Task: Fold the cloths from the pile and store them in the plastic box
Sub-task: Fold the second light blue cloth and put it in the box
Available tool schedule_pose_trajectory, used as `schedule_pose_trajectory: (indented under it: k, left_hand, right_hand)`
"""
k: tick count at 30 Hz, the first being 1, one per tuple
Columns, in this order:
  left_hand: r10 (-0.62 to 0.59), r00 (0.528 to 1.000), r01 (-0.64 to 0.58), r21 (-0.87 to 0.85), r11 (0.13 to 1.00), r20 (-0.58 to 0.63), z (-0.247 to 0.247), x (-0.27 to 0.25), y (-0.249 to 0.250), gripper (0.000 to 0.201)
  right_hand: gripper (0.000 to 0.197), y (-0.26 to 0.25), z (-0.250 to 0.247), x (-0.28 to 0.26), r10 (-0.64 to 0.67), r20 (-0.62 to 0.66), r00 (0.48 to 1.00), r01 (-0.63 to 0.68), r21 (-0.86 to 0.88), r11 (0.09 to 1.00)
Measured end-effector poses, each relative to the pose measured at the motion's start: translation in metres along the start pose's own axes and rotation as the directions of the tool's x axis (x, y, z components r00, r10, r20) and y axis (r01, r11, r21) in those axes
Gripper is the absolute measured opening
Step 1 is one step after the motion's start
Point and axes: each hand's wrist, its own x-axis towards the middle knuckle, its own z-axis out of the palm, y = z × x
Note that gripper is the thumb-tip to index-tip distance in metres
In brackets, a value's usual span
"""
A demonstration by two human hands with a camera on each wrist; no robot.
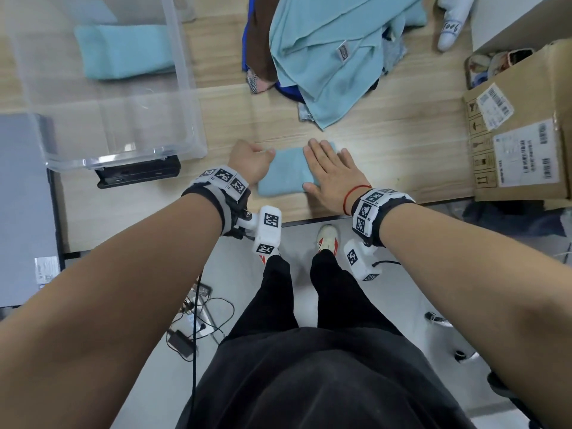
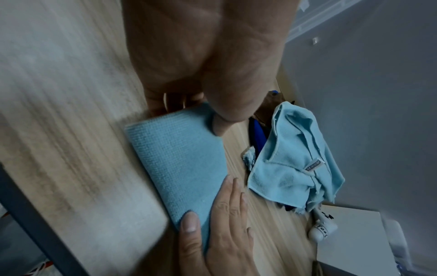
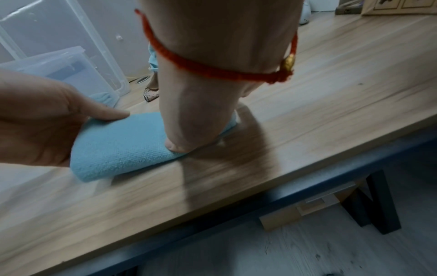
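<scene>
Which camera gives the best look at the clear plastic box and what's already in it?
The head view: it looks down into the plastic box, showing one folded light blue cloth inside. The right wrist view catches only its corner, hazy, with a bit of blue. The left wrist view shows just a sliver of its wall.

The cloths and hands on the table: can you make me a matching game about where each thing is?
Things:
1. folded blue cloth
2. second folded cloth
3. cloth pile
4. cardboard box

Places:
A. inside the plastic box
B. far middle of the table
C. right edge of the table
D. under the left hand and right hand

Pairs: 1-D, 2-A, 3-B, 4-C
</scene>
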Motion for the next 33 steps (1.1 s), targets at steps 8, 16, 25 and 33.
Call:
schedule_pose_trajectory:
  k: [8, 16, 25, 33]
  left_hand:
    - [0.212, 0.977, -0.213, 0.254, 0.943, 0.033, -0.012, -0.013, 0.005, 0.017]
    - [0.471, 0.845, -0.535, 0.406, 0.741, 0.252, -0.03, -0.048, 0.079, 0.016]
    - [0.526, 0.845, -0.49, 0.54, 0.684, 0.1, -0.113, -0.082, 0.155, 0.017]
    - [0.477, 0.877, -0.369, 0.704, 0.607, 0.048, -0.2, -0.106, 0.158, 0.027]
  right_hand:
    - [0.06, 0.003, -0.02, 0.0, -0.021, 0.031, 0.999, 0.018, 0.091, 0.996]
    - [0.04, 0.024, -0.097, 0.006, -0.175, 0.117, 0.978, 0.133, 0.299, 0.945]
    - [0.035, 0.034, -0.199, 0.006, -0.246, -0.034, 0.969, 0.244, 0.322, 0.915]
    - [0.036, -0.016, -0.281, 0.034, -0.256, -0.213, 0.943, 0.305, 0.244, 0.92]
